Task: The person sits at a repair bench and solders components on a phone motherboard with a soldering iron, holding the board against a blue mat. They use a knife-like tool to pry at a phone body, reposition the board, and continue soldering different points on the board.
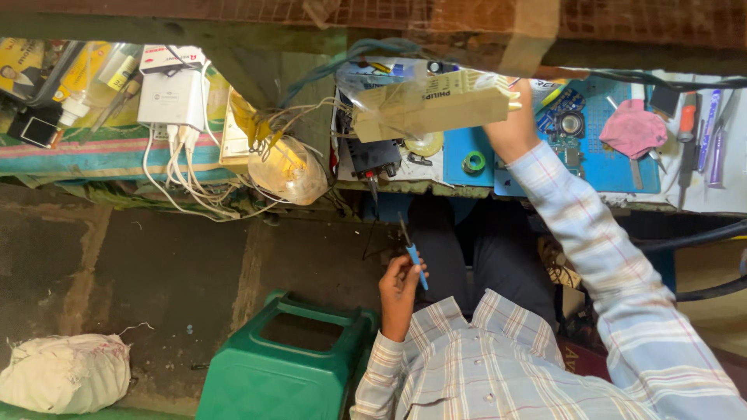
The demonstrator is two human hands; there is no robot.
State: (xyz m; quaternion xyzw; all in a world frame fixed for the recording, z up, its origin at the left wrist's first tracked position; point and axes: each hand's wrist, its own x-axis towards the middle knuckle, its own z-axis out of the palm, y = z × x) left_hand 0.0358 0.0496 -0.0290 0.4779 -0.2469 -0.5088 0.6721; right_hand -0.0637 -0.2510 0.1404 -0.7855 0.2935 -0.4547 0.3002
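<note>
Left hand [398, 289]: fingers clamped on a blue-handled screwdriver [412, 253], tip up, held over the lap, below the worktop [700, 194] edge.
Right hand [520, 97]: reaching onto worktop behind a cardboard box [432, 109]; fingers hidden, cannot tell.
Nearby: green stool [284, 365].

Left hand [398, 289] gripping blue screwdriver [414, 257]
</note>
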